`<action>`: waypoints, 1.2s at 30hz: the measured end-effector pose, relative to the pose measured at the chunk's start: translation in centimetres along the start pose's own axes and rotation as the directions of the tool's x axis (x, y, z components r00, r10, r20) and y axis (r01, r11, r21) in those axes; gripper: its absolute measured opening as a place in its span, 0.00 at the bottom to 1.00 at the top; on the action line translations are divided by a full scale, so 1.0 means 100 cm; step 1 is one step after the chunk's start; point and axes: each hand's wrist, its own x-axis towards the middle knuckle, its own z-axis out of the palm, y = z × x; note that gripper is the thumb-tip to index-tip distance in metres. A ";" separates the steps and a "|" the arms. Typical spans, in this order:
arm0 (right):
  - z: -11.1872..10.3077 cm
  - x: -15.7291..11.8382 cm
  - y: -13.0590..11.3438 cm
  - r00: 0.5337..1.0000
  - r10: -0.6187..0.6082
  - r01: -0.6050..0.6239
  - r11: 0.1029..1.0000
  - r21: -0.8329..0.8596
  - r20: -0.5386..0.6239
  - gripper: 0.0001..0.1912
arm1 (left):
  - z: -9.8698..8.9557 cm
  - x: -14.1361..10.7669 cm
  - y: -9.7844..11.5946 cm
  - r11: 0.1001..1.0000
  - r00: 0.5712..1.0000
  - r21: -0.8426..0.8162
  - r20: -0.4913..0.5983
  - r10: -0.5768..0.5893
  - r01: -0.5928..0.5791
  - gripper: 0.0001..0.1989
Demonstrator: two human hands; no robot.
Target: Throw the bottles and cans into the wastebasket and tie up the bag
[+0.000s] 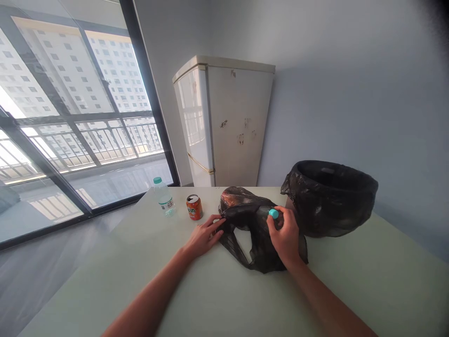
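Note:
A black plastic bag [261,243] lies crumpled on the table, its handle loop toward me. My left hand [206,234] is at the bag's left edge, with the thumb and fingers closed on the thin plastic. Over the bag's right part, my right hand [286,234] pinches a teal bottle cap [273,214]. Whether a bottle hangs below this cap I cannot tell, as the fingers and dark plastic cover that spot. Something reddish shows through the far end of the bag. Left of it stand an orange drink can [194,208] and a clear plastic bottle [164,199] with a teal cap.
A bin lined with a black bag [333,201] stands at the right, close behind my right hand. The pale green table [122,271] ends just beyond the can and bottle. Behind it are a white fridge [238,121] and, at the left, a glass sliding door [80,103].

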 end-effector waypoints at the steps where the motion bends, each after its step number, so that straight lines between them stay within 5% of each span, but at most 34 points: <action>1: -0.003 0.000 -0.004 0.999 0.011 -0.010 1.000 0.020 -0.035 0.12 | 0.000 0.000 0.000 1.000 1.000 -0.010 -0.002 -0.003 0.003 0.21; 7: -0.015 0.000 -0.019 0.984 0.030 0.010 0.976 0.220 -0.176 0.16 | -0.001 0.000 0.001 0.999 1.000 -0.034 -0.002 -0.013 0.013 0.21; 14: -0.018 0.002 -0.030 0.949 -0.145 0.253 0.881 0.400 -0.281 0.16 | -0.001 0.000 0.002 0.999 1.000 -0.036 -0.015 -0.007 0.006 0.21; 20: -0.016 0.000 -0.020 0.983 -0.131 0.172 0.905 0.389 -0.130 0.14 | -0.001 0.000 0.002 1.000 1.000 -0.027 0.002 -0.017 0.017 0.22; 25: -0.008 -0.006 -0.015 0.999 0.023 -0.039 0.911 0.410 0.044 0.32 | -0.002 0.000 0.003 0.995 0.999 -0.089 0.016 -0.039 0.041 0.21; 30: -0.005 -0.006 -0.021 0.969 0.093 -0.182 0.895 0.408 0.228 0.32 | 0.003 0.001 -0.001 0.944 0.994 -0.315 -0.007 -0.109 0.102 0.20; 36: 0.003 -0.007 -0.013 0.882 0.163 -0.230 0.968 0.103 0.441 0.24 | 0.009 0.001 -0.005 0.922 0.991 -0.375 -0.057 -0.121 0.091 0.19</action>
